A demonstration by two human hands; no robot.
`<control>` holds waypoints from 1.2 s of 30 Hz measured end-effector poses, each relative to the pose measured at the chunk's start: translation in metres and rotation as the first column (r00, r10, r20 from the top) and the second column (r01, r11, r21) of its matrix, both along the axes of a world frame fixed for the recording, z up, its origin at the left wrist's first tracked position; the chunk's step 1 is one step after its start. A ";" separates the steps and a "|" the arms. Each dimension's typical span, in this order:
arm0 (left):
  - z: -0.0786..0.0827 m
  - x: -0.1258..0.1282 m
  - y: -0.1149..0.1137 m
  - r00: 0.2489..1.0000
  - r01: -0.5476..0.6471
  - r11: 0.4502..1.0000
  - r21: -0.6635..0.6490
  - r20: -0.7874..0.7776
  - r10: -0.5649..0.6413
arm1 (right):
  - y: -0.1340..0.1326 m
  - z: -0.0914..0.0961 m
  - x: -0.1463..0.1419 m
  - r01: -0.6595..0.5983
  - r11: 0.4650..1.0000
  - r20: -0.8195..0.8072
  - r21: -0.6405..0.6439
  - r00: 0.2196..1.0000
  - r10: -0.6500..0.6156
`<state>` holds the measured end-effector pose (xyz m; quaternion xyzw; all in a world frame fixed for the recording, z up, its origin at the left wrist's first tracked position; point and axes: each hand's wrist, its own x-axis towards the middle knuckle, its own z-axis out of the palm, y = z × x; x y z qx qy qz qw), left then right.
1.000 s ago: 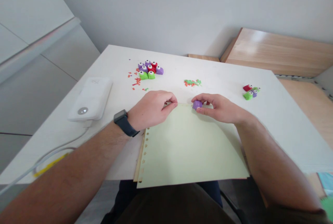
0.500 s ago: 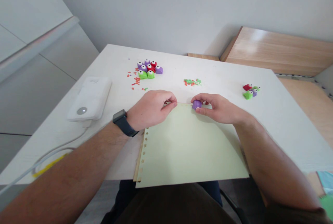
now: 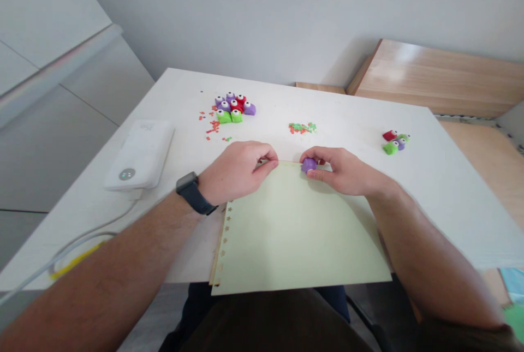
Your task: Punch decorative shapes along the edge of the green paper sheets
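Pinching a purple punch (image 3: 309, 165), right grip (image 3: 346, 171) touches the paper (image 3: 298, 232).

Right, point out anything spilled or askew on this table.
Red and green paper scraps lie scattered loose beside the far-left punches, with another heap mid-table. The pale green sheet overhangs the near edge of the table.

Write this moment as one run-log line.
left hand: pinches pale green sheet at far edge | right hand: holds purple punch on that edge | white table: other punches, paper bits
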<state>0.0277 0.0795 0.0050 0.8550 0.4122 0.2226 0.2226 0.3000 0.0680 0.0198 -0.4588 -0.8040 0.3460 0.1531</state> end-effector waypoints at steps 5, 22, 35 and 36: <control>0.000 0.000 0.000 1.000 -0.002 1.000 -0.001 -0.012 0.002 | 0.000 -0.002 0.001 0.004 1.000 -0.002 -0.002 1.000 -0.004; -0.002 -0.001 0.001 1.000 -0.011 1.000 -0.006 -0.021 0.011 | 0.000 -0.005 -0.004 0.018 0.999 0.021 0.040 1.000 -0.019; -0.005 -0.001 0.001 1.000 -0.001 1.000 -0.030 -0.030 0.000 | 0.001 -0.010 -0.010 0.017 0.989 0.127 0.148 0.991 -0.036; -0.005 -0.001 0.001 1.000 0.000 1.000 -0.030 -0.030 -0.001 | 0.001 -0.010 -0.010 0.017 0.989 0.128 0.147 0.991 -0.036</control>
